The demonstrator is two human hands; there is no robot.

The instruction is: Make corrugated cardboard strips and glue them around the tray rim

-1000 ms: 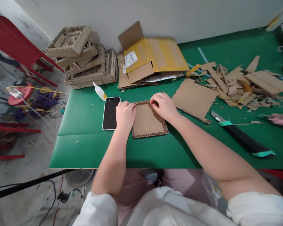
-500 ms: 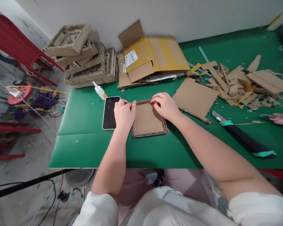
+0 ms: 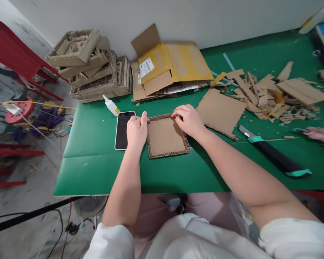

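A shallow square cardboard tray (image 3: 167,138) with raised corrugated walls lies flat on the green table. At its far right corner, my right hand (image 3: 189,120) pinches the far wall between thumb and bent fingers. My left hand (image 3: 136,132) is at the far left corner, its fingers curled and its thumb pointing up. Those fingertips are partly hidden, so what they hold, if anything, does not show. Under and beside that hand lies a dark-screened phone (image 3: 121,131), partly covered. A small white glue bottle (image 3: 111,106) leans by the phone's far edge.
A utility knife (image 3: 278,154) with its blade out lies at right, near a loose cardboard square (image 3: 220,112) and a heap of scraps (image 3: 261,95). At the back are stacked cardboard frames (image 3: 97,72) and a yellow-taped carton (image 3: 183,63). Pink-handled scissors (image 3: 318,133) lie far right.
My left hand has drawn slightly left from the tray's corner, its thumb lifting off the wall. The right hand keeps its grip. The whole view has shifted a little.
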